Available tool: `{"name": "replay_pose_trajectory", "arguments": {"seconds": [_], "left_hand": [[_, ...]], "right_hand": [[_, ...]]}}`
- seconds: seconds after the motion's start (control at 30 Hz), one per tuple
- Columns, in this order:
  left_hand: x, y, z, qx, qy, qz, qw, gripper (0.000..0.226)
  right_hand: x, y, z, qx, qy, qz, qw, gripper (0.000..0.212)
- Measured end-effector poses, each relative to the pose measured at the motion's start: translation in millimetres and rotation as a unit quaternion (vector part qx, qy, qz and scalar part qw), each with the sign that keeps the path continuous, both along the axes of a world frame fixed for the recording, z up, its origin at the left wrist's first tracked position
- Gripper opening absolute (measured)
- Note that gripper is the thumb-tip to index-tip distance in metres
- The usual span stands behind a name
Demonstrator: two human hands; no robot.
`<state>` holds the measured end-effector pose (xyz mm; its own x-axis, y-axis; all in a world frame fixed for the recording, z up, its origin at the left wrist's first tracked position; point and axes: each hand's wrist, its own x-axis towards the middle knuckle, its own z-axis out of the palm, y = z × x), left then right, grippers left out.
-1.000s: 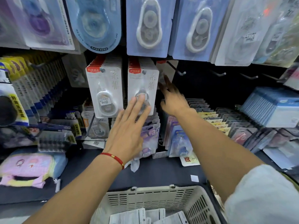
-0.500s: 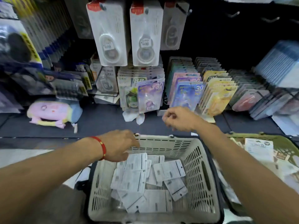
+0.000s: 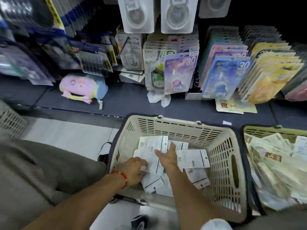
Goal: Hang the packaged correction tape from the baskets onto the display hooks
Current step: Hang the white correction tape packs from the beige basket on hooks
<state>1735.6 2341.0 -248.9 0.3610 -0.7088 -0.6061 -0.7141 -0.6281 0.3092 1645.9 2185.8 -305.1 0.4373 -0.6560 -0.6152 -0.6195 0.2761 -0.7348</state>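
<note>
**Both hands down among white packs in the cream basket**

Across the back, a dark shelf (image 3: 126, 100) of smooth matte board; leaning on it in fanned rows, glossy blister cards, purple (image 3: 180, 74), blue (image 3: 224, 77) and yellow (image 3: 269, 80), each with a stiff printed backing and a clear bubble; hanging above, two frosted plastic packs (image 3: 137, 15) with rounded oval dispensers inside, tops cut off by the frame edge.

Nearest and low, a cream plastic basket (image 3: 221, 156), hard and slotted, walls pierced with rows of rectangular vents, dark band round the rim; beside it on the right, touching or nearly so, an olive basket (image 3: 259, 130) heaped with crinkled pale-yellow wrapped packs (image 3: 274, 165).

Inside the cream basket, loose and overlapping, the correction tape packs (image 3: 193, 158): flat white rectangular cards, backs up, with fine grey print, a barcode at one end, a dark stripe and a small round hang hole at the other; thin, stiff, slightly shiny.

On that heap, the right hand (image 3: 166, 157), fingers hidden beneath a tilted pack (image 3: 152, 143), thumb spread wide against its edge; grip itself impossible to tell. Just left, the left hand (image 3: 134, 170), knuckles up, fingers curled down onto another white card; red cord bracelet (image 3: 122, 177) at the wrist.

Further left on the shelf, a soft pastel plush pouch (image 3: 83, 87), pink, yellow and blue.
</note>
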Motion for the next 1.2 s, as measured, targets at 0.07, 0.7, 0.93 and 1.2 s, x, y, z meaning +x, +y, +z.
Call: {"name": "replay_pose_trajectory", "arguments": {"seconds": [0.07, 0.7, 0.93, 1.2], "left_hand": [[-0.9, -2.8, -7.0, -0.011, 0.011, 0.009, 1.000, 0.054], [-8.3, -22.7, 22.4, -0.267, -0.021, 0.147, 0.952, 0.049], [-19.6, -33.5, 39.0, -0.294, 0.192, 0.155, 0.923, 0.050], [-19.5, -33.7, 34.7, -0.247, 0.256, 0.076, 0.932, 0.106]], "right_hand": [[10.1, 3.3, -1.0, -0.008, 0.006, -0.008, 1.000, 0.051], [-49.6, -42.1, 61.7, 0.020, -0.005, -0.023, 1.000, 0.013], [-56.1, -41.0, 110.1, 0.070, -0.053, 0.063, 0.994, 0.025], [-62.3, -43.7, 114.3, 0.211, -0.085, -0.007, 0.974, 0.027]]}}
